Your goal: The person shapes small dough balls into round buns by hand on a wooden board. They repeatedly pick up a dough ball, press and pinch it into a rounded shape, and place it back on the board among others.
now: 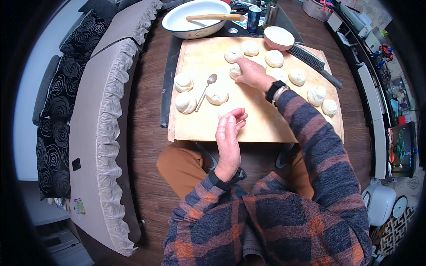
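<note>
My right hand (253, 73) reaches over the wooden board (259, 123) with thumb and fingers around a white dough ball (235, 70); part of that ball is covered by the hand. More dough balls lie close by, one touching distance beyond the fingertips (234, 54). Near the board's front edge my left hand (229, 136) is raised, its fingers loosely curved and apart, holding nothing. Just past it rests a single dough ball (217, 94), with a metal spoon (206, 91) alongside. Two dough pieces with folded tops (185, 102) sit at the board's left.
A rolling pin (214, 17) lies across a white enamel basin (196, 28) behind the board. At the back right stand a bowl of white contents (279, 37) and a dark can (253, 20). A cleaver (314, 65) lies along the right side, beyond several dough balls (316, 95).
</note>
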Demonstrator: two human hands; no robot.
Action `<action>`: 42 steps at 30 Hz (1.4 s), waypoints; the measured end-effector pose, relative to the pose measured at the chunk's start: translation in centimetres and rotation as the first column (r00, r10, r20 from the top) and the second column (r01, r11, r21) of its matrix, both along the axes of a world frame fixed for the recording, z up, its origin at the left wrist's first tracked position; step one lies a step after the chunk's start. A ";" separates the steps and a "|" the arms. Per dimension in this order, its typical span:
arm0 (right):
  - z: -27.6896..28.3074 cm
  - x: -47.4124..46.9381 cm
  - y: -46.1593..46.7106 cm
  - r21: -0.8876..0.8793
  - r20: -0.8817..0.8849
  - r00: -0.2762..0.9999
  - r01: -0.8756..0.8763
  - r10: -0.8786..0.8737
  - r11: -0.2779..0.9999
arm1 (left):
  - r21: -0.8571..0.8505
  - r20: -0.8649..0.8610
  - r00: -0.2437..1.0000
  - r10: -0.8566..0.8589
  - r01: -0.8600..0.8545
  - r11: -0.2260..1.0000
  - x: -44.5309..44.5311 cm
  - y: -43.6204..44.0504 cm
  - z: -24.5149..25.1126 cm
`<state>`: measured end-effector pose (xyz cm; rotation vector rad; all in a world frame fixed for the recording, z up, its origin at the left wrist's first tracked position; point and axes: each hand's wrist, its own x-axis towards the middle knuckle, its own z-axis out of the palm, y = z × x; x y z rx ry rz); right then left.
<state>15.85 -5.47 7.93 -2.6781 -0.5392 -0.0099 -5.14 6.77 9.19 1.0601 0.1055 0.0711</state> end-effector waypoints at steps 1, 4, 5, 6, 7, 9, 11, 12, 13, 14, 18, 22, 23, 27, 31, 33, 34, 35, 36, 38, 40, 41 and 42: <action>0.5 -0.7 -0.6 -0.014 -0.041 0.998 -0.047 0.046 0.999 | -0.011 0.004 1.000 -0.006 0.006 1.000 -0.1 -0.1 -0.1; 1.4 -4.7 -3.1 -0.028 -0.132 0.985 -0.112 0.107 0.993 | 0.032 -0.031 0.999 -0.026 0.027 0.999 -0.2 -0.6 -0.8; 1.6 -6.2 -4.0 -0.050 -0.134 0.984 -0.121 0.114 0.991 | 0.039 -0.015 0.999 -0.029 0.029 0.999 -0.2 -0.8 -1.2; 1.7 -7.5 -4.9 -0.070 -0.182 0.978 -0.121 0.107 0.990 | 0.031 -0.045 0.999 -0.025 0.026 0.999 -0.1 -1.3 -1.8; 1.6 -8.5 -6.0 -0.072 -0.212 0.971 -0.126 0.109 0.989 | 0.043 -0.033 0.998 -0.051 0.053 0.998 0.0 -1.7 -2.4; 1.2 -10.3 -8.1 0.111 -0.208 0.968 -0.118 0.139 0.987 | -0.034 0.009 0.999 -0.036 0.036 0.999 1.1 -3.0 -4.0; 0.2 -11.6 -9.7 0.304 -0.153 0.979 -0.082 0.133 0.949 | 0.024 0.039 0.999 -0.026 0.026 0.999 2.7 -4.6 -5.5; -0.3 -11.7 -10.1 0.458 -0.284 0.958 0.092 0.047 0.884 | 0.083 0.036 0.999 -0.013 0.010 0.996 3.6 -5.4 -6.2; -0.8 -11.6 -10.3 0.628 -0.346 0.938 0.215 0.020 0.748 | 0.143 0.040 0.999 0.002 -0.007 0.990 4.5 -6.2 -6.6; -1.6 -11.5 -9.7 0.712 -0.394 0.919 0.281 0.035 0.644 | 0.204 0.049 0.999 0.014 -0.024 0.979 5.5 -7.0 -6.9; -4.3 -11.9 -5.7 0.840 -0.287 0.955 0.291 -0.080 0.458 | 0.387 0.104 0.994 -0.018 -0.024 0.922 7.7 -9.4 -6.5; -4.0 -13.2 -5.1 0.868 -0.437 0.897 0.441 -0.071 0.230 | 0.155 0.009 0.991 -0.134 0.131 0.979 7.5 -9.2 -5.7; -3.7 -13.7 -5.4 0.882 -0.459 0.888 0.453 0.023 0.129 | 0.041 0.038 0.993 -0.115 0.114 0.993 7.4 -8.9 -5.7; -2.4 -13.1 -5.3 0.906 -0.370 0.928 0.371 -0.044 0.202 | 0.363 0.111 0.989 -0.096 0.049 0.931 7.2 -9.5 -6.4; -3.2 -14.9 -4.9 0.833 -0.453 0.890 0.442 -0.048 0.333 | 0.338 0.139 0.989 -0.059 0.009 0.941 7.9 -8.6 -6.2; -3.7 -15.3 -5.7 0.869 -0.429 0.903 0.422 -0.031 0.259 | 0.185 0.159 0.987 -0.010 -0.020 0.982 7.9 -7.9 -5.8; -3.9 -15.1 -5.7 0.891 -0.376 0.925 0.379 -0.060 0.249 | 0.203 0.098 0.995 0.017 -0.036 0.978 7.5 -8.2 -5.7; -4.1 -14.9 -5.8 0.914 -0.338 0.932 0.359 -0.133 0.189 | 0.202 0.158 0.980 0.123 -0.154 0.967 7.1 -8.1 -5.5; -4.2 -14.8 -5.7 0.953 -0.200 0.975 0.216 -0.092 0.213 | 0.273 0.189 0.981 0.042 -0.094 0.957 6.9 -8.5 -5.4; -4.2 -14.5 -5.6 0.881 -0.360 0.933 0.347 -0.019 0.323 | 0.365 0.135 0.989 -0.051 -0.002 0.931 6.6 -8.6 -5.1; -4.1 -14.3 -5.7 0.828 -0.401 0.916 0.359 0.007 0.430 | 0.138 0.017 0.993 -0.114 0.110 0.984 6.6 -8.5 -5.0; -4.1 -14.6 -5.7 0.836 -0.479 0.878 0.449 0.020 0.315 | 0.120 0.091 0.994 -0.054 0.042 0.992 6.8 -8.4 -5.0; -4.0 -14.6 -5.7 0.865 -0.438 0.899 0.426 -0.015 0.265 | 0.131 0.062 0.998 -0.030 0.022 0.991 6.7 -8.2 -5.1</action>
